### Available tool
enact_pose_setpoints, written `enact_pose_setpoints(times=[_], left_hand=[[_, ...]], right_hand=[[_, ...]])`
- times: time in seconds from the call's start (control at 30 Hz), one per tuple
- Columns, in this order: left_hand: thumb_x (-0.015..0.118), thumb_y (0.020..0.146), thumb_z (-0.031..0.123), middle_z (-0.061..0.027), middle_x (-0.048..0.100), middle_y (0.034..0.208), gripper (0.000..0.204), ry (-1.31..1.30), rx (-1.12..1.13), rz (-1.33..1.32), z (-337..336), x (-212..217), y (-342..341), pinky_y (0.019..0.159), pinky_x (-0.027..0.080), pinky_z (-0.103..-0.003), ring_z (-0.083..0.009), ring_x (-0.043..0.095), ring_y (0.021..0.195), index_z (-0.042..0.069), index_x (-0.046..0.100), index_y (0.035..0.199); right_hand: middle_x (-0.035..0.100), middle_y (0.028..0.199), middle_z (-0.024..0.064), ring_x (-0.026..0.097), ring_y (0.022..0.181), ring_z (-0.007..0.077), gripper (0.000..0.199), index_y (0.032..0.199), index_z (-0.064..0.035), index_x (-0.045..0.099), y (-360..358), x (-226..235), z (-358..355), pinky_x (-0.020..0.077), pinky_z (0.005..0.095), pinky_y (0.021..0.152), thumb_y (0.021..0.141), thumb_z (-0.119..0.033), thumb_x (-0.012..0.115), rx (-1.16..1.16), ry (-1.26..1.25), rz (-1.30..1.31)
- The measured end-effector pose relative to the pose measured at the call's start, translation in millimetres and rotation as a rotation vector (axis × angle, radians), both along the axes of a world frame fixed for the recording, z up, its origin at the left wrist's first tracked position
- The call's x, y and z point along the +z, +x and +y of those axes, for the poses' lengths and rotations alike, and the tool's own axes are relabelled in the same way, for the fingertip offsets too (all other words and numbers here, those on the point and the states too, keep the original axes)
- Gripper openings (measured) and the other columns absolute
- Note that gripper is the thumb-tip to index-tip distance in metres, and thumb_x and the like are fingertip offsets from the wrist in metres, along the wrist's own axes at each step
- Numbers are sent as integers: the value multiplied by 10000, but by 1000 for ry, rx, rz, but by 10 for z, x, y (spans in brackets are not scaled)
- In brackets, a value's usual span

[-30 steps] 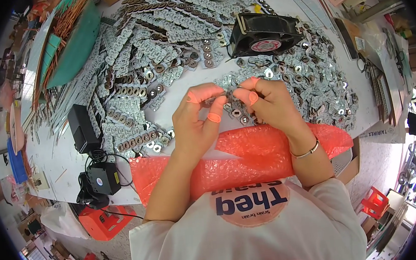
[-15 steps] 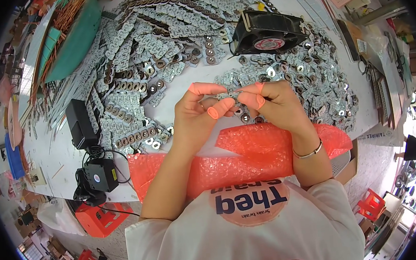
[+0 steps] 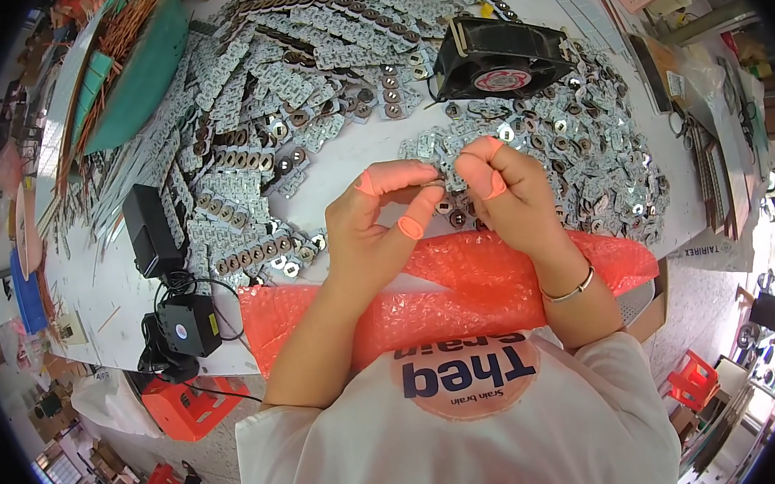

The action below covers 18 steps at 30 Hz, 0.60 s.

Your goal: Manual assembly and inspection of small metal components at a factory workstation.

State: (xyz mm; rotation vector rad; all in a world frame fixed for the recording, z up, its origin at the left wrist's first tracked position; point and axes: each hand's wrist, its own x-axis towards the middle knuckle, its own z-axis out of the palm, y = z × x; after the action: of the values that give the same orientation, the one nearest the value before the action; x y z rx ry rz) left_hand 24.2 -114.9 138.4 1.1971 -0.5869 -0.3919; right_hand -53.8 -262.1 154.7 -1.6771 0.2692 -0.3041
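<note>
Above the near part of the table, my left hand (image 3: 369,221) pinches a tiny dark metal piece (image 3: 440,182) between thumb and forefinger; its exact kind is too small to tell. My right hand (image 3: 520,197) is just to the right, a short gap away, with thumb pressed to forefinger; whatever it may hold is hidden. Orange finger cots cover the thumb and forefinger of both hands. Behind and right of my hands spreads a heap of small metal parts with round brown centres (image 3: 580,149). Red bubble wrap (image 3: 447,305) lies under my wrists and forearms.
Many joined metal strips (image 3: 275,82) cover the far left of the table. A black fan (image 3: 500,58) stands behind my right hand. At the far left is a teal basin (image 3: 149,83) with brown strips. Black power adapters (image 3: 152,229) and cables lie at the left edge, above a red stool (image 3: 187,414).
My hands have parted: the right has drawn slightly up and away from the left, its fingers curling in. The left keeps its pinch, nearly in place.
</note>
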Motion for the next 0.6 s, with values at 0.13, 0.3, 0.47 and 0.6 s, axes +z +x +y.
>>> enact_pose_setpoints(times=[0.13,0.3,0.47,0.6], left_hand=[[661,763,-44,-84,649,881,232,184,158,-449,-3,-38,32,703,512,-264,-164,626,804,17,586,973],[640,768,-84,-117,625,947,231,131,162,-416,10,-69,34,755,500,-274,-168,608,855,-5,561,971],[637,756,-107,-127,623,941,239,127,162,-472,19,-54,70,773,494,-287,-195,611,868,-11,569,965],[641,749,-112,-128,622,935,233,130,129,-495,10,-6,47,776,490,-288,-202,611,872,-12,579,949]], right_hand=[[413,549,-54,344,448,6,175,818,-59,536,51,-109,-49,265,171,404,932,-191,521,0,-390,-260],[438,538,-45,377,417,14,190,820,-47,536,-1,-30,29,284,173,381,933,-198,514,-33,-26,-15],[438,525,-41,370,387,23,203,819,-51,526,5,-12,58,278,179,361,938,-214,507,-42,65,-3],[463,581,-24,394,521,27,195,783,-9,544,-11,61,79,346,199,457,905,-161,547,-65,223,78]])
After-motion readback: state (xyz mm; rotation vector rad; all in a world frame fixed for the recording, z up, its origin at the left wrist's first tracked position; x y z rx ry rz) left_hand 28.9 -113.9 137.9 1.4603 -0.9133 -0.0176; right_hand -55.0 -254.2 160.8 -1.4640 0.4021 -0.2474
